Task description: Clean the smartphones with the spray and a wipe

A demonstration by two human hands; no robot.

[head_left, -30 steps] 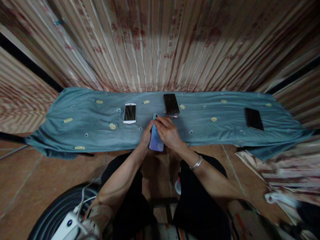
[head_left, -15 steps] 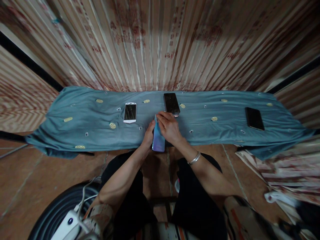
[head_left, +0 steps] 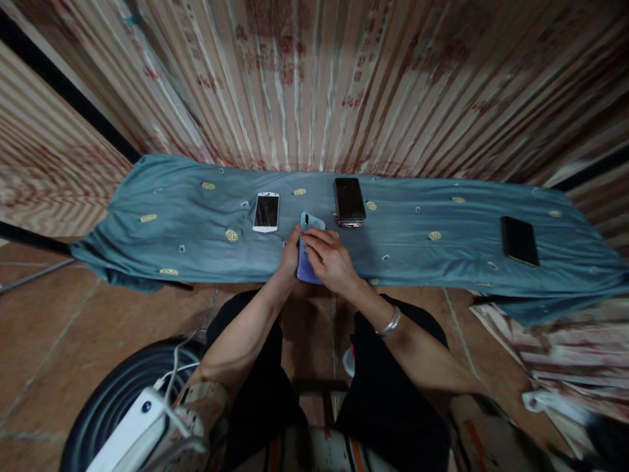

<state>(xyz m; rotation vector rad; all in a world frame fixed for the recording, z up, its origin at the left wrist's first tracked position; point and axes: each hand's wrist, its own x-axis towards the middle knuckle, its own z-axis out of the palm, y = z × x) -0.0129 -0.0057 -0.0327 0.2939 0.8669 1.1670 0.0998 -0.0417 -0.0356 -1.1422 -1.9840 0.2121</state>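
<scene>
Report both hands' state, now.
Left hand: closed, holding the blue phone by its left edge.
Right hand: bent over the blue phone's back; whether it grips anything cannot be told.

The left hand (head_left: 291, 254), right hand (head_left: 333, 261) and blue phone (head_left: 305, 269) fill the near middle. Just beyond, slightly right, a stack of phones (head_left: 350, 200) blocks the way; a white phone (head_left: 266, 212) lies ahead on the left. A narrow lane of cloth (head_left: 314, 202) separates them. Wider stretches open on both sides, rightward as far as a flat black object (head_left: 519, 240). A curtain (head_left: 314, 98) closes the far edge.
</scene>
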